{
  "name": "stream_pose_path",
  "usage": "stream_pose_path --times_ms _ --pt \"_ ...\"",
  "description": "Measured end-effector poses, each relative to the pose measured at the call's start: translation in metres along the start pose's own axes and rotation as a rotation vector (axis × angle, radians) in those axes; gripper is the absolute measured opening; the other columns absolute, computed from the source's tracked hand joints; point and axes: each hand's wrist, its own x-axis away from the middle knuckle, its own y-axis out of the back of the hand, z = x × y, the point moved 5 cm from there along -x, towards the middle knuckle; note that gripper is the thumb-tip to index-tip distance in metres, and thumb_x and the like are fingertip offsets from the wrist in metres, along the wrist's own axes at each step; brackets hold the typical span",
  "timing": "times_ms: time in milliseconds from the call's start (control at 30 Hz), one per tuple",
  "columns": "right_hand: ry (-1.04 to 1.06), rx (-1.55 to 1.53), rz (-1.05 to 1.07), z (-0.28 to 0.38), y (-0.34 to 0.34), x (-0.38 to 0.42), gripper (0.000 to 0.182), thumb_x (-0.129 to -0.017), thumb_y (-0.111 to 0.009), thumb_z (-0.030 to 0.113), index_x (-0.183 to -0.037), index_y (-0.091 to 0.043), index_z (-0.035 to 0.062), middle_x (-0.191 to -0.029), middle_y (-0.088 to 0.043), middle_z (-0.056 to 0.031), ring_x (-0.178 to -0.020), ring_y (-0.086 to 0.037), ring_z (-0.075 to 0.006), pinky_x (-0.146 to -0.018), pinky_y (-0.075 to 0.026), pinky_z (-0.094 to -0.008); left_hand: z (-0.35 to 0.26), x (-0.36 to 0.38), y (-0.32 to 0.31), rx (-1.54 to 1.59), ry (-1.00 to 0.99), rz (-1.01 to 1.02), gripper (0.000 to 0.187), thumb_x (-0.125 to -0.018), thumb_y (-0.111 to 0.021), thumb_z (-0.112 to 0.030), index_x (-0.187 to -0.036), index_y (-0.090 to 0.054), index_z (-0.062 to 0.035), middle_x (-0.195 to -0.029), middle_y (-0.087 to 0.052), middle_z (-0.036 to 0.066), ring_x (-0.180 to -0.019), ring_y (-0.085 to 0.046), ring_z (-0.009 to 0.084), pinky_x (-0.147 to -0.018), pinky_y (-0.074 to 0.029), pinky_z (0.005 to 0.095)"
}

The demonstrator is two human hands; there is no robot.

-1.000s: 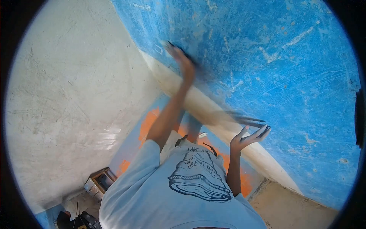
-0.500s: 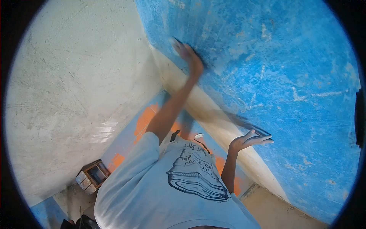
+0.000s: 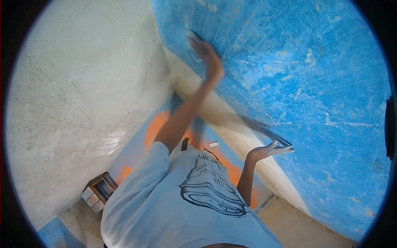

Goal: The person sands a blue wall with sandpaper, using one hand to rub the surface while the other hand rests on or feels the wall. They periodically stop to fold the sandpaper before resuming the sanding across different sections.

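Shifted across scuffed blue wall [image 3: 264, 62], left hand [image 3: 203, 48] is open, right hand [image 3: 268, 151] too.

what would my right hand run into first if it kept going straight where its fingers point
Most likely the blue wall: the fingers of your right hand point toward it, and the tips look close to it or already touching, though depth is hard to judge here.
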Motion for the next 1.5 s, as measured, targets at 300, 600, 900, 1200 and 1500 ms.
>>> stream_pose_path --times_ms 300,600,900,1200,1500 --pt "-0.012 -0.011 0.015 0.038 -0.024 0.003 0.086 -0.106 -0.04 0.058 -0.167 -0.003 0.0104 -0.17 0.017 -0.022 -0.158 0.009 -0.0391 -0.126 -0.009 -0.0593 -0.022 0.106 -0.039 -0.279 -0.021 0.009 0.07 -0.112 -0.018 -0.045 -0.164 0.002 -0.0021 -0.169 0.009 0.028 -0.157 0.006 0.0449 -0.126 -0.002 0.058" --pt "-0.014 -0.086 0.06 0.068 -0.042 0.011 0.086 -0.106 -0.037 0.06 -0.167 -0.001 0.0103 -0.171 0.017 -0.02 -0.159 0.01 -0.0368 -0.126 -0.005 -0.059 -0.028 -0.059 0.023 -0.225 -0.014 -0.11 0.073 -0.112 -0.014 -0.048 -0.163 0.004 0.001 -0.169 0.009 0.028 -0.157 0.01 0.0444 -0.125 0.006 0.0585" --pt "0.089 -0.052 -0.021 0.103 -0.087 0.008 0.083 -0.108 -0.036 0.053 -0.166 0.004 0.0097 -0.169 0.021 -0.0208 -0.158 0.012 -0.039 -0.125 -0.005 -0.0603 -0.015 0.035 0.016 -0.064 0.114 0.16 0.077 -0.109 -0.035 -0.03 -0.16 0.006 0.0108 -0.168 0.012 0.032 -0.157 0.006 0.0445 -0.126 -0.003 0.0556" --pt "0.164 0.058 0.04 0.107 -0.109 0.029 0.087 -0.107 -0.041 0.054 -0.166 0.006 0.0102 -0.169 0.023 -0.0194 -0.158 0.015 -0.0381 -0.125 -0.005 -0.0614 0.019 0.023 0.036 -0.081 0.028 0.188 0.076 -0.112 -0.028 -0.044 -0.162 0.002 0.0058 -0.17 0.012 0.025 -0.159 0.005 0.0385 -0.128 -0.003 0.0496" --pt "0.139 0.083 0.038 0.106 -0.117 0.034 0.092 -0.105 -0.041 0.06 -0.165 0.01 0.0122 -0.169 0.023 -0.0187 -0.157 0.018 -0.0376 -0.124 -0.001 -0.0635 0.002 -0.151 0.1 0.075 0.138 0.096 0.091 -0.108 -0.025 -0.062 -0.162 -0.002 0.0071 -0.168 0.006 0.032 -0.158 0.007 0.0414 -0.128 -0.001 0.0507"
